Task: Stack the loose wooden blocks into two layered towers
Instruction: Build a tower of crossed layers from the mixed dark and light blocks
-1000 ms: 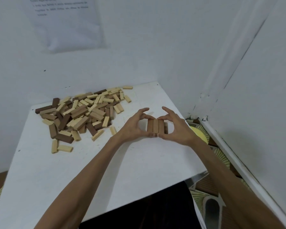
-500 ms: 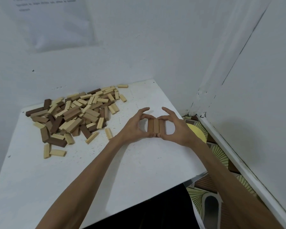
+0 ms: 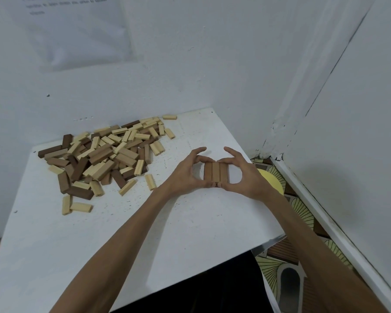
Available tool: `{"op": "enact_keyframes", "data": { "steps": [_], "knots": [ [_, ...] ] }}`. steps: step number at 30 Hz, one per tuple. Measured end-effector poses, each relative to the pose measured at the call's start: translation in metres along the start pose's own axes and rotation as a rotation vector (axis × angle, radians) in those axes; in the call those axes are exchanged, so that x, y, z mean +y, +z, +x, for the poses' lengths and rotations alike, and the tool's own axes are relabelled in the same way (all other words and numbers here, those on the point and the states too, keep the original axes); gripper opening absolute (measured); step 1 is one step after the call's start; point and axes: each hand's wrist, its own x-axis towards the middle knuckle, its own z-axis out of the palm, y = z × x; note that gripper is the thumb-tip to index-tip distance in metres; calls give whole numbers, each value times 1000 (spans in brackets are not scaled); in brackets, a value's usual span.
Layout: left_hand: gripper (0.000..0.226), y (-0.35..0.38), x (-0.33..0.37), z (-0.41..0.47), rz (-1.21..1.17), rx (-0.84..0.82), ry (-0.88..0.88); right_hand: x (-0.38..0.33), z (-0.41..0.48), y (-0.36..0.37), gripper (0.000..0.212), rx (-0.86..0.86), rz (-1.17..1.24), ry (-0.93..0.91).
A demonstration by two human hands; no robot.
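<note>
The row of three brown blocks [image 3: 216, 175] lies flat on the bench [image 3: 167, 233], framed between your grips. The left grip [image 3: 185, 175] and the right grip [image 3: 246, 177] each pinch its near and far ends, thumb against curled forefinger. The loose pile [image 3: 106, 154] lies well left of the left grip.

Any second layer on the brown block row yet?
No: the row of three brown blocks lies flat on the table, one layer only, pinched between the left hand and right hand.
</note>
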Motion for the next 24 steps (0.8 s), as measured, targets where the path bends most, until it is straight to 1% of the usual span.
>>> {"op": "enact_keyframes", "data": {
  "steps": [2, 5, 7, 11, 24],
  "knots": [
    [113, -1, 0, -1, -2, -16, -4, 0, -1, 0, 105, 1, 8, 4],
    [122, -8, -2, -2, 23, -51, -7, -1, -3, -1, 116, -20, 29, 24],
    [123, -13, -3, -3, 51, -70, -12, 1, -4, -3, 117, -32, 33, 36],
    [122, -14, -7, -4, 73, -62, -9, 6, -4, -4, 115, -43, -1, 50],
    [115, -10, -10, -4, 75, -16, 15, 8, -4, -3, 112, 0, 20, 73]
  ]
}}
